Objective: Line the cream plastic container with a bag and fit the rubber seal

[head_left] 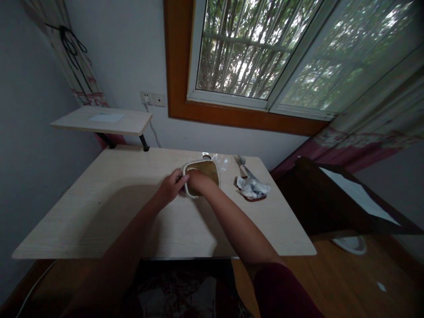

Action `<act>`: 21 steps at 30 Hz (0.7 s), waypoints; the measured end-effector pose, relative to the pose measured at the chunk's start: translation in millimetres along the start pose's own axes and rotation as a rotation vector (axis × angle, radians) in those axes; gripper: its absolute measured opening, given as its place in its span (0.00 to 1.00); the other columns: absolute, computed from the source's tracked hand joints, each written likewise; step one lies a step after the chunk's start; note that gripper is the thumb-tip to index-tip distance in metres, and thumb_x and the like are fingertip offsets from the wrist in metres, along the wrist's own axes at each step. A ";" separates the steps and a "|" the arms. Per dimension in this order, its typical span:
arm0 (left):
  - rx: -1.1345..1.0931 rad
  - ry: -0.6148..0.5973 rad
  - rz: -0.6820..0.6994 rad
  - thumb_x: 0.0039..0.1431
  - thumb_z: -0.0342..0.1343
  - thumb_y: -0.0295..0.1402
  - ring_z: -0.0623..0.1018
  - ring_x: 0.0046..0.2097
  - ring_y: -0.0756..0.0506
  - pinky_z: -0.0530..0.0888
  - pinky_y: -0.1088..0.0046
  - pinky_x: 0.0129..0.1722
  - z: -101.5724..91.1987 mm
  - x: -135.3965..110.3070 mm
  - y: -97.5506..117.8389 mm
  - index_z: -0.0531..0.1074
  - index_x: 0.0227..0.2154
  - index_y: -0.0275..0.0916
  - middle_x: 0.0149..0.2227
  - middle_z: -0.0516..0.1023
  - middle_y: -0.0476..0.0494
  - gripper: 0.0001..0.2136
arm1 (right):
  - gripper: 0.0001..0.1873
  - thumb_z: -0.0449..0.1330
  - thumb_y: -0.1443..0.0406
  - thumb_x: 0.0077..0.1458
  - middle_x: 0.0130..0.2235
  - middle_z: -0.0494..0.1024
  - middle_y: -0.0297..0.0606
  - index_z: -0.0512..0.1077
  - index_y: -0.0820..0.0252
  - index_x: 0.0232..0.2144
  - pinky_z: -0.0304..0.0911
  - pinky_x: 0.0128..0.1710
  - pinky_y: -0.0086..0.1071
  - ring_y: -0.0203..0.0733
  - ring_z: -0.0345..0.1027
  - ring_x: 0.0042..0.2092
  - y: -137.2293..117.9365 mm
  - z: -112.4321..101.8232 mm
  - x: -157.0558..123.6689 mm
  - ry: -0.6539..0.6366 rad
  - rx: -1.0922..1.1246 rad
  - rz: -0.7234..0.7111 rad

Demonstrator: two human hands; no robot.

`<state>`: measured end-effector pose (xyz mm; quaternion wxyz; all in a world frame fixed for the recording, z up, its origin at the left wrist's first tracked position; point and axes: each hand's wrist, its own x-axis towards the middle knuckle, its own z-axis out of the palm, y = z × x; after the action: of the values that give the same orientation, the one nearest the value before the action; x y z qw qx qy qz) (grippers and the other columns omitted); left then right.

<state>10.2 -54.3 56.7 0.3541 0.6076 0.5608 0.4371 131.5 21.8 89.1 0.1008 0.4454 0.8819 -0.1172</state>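
A small square-rimmed basket (212, 170) with a pale rim and tan inside stands tilted on the desk. My left hand (172, 185) grips its left side, thumb at the rim and fingers wrapped round the outside. My right hand (198, 180) reaches down into the basket; its fingers are hidden inside, so I cannot see what they touch. To the right lies a crumpled whitish plastic bag or wrapper (254, 187) over a reddish-brown flat piece (255, 199). Just behind the basket is a small round object (206, 156), too small to make out.
The pale wooden desk (115, 212) carries a raised shelf (129, 126) at the back left, with a paper on it. A wall socket (152, 98) with a cable is behind. On the right stands a dark piece of furniture (298, 198) with a white sheet (357, 194).
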 end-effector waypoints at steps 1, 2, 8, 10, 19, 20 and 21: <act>0.002 0.014 -0.003 0.63 0.51 0.49 0.73 0.26 0.49 0.69 0.73 0.30 0.0 0.5 -0.2 0.60 0.28 0.42 0.21 0.70 0.55 0.16 | 0.18 0.54 0.65 0.66 0.48 0.81 0.54 0.77 0.71 0.50 0.68 0.47 0.30 0.48 0.78 0.47 1.8 -1.4 -5.4 0.022 -0.004 0.006; 0.004 0.032 -0.005 0.63 0.51 0.49 0.73 0.25 0.49 0.68 0.73 0.29 -0.1 0.9 -0.3 0.60 0.28 0.42 0.21 0.69 0.55 0.16 | 0.19 0.51 0.66 0.67 0.50 0.80 0.56 0.77 0.71 0.51 0.68 0.48 0.32 0.49 0.77 0.49 3.8 -3.2 -10.9 0.059 -0.011 0.012; 0.010 0.058 0.024 0.63 0.50 0.46 0.68 0.23 0.51 0.65 0.75 0.27 -0.6 2.4 -1.0 0.59 0.31 0.43 0.21 0.63 0.58 0.13 | 0.20 0.48 0.67 0.66 0.51 0.80 0.55 0.76 0.65 0.52 0.68 0.50 0.37 0.52 0.77 0.50 14.7 -15.3 -26.9 0.179 -0.042 -0.002; 0.041 0.047 0.037 0.63 0.50 0.45 0.67 0.23 0.51 0.64 0.75 0.27 -0.5 2.5 -1.6 0.59 0.32 0.43 0.22 0.63 0.58 0.12 | 0.21 0.48 0.67 0.66 0.52 0.80 0.55 0.77 0.66 0.52 0.68 0.51 0.38 0.53 0.76 0.51 16.6 -16.6 -24.7 0.145 -0.049 0.010; 0.120 0.008 0.070 0.62 0.51 0.45 0.67 0.26 0.51 0.63 0.74 0.29 -5.0 -1.1 4.6 0.58 0.32 0.43 0.23 0.62 0.57 0.12 | 0.21 0.51 0.67 0.65 0.52 0.79 0.58 0.78 0.70 0.51 0.69 0.52 0.39 0.55 0.76 0.52 20.3 -7.8 -6.9 0.048 -0.042 0.070; 0.125 0.012 0.074 0.62 0.51 0.45 0.67 0.26 0.51 0.63 0.74 0.29 -4.8 -1.7 5.6 0.59 0.31 0.43 0.23 0.63 0.57 0.12 | 0.21 0.51 0.67 0.65 0.52 0.79 0.59 0.77 0.70 0.52 0.69 0.52 0.39 0.56 0.76 0.52 20.7 -6.3 -5.9 0.044 -0.040 0.075; 0.128 0.020 0.075 0.61 0.52 0.45 0.67 0.26 0.51 0.63 0.74 0.29 -4.1 -2.3 6.4 0.59 0.31 0.43 0.23 0.63 0.57 0.12 | 0.21 0.51 0.67 0.65 0.53 0.79 0.60 0.77 0.71 0.52 0.69 0.52 0.40 0.56 0.76 0.53 21.2 -5.1 -5.2 0.042 -0.037 0.079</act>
<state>8.7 -57.6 63.8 0.2921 0.6451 0.5681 0.4194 151.4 31.5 93.0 0.0951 0.4802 0.8676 -0.0876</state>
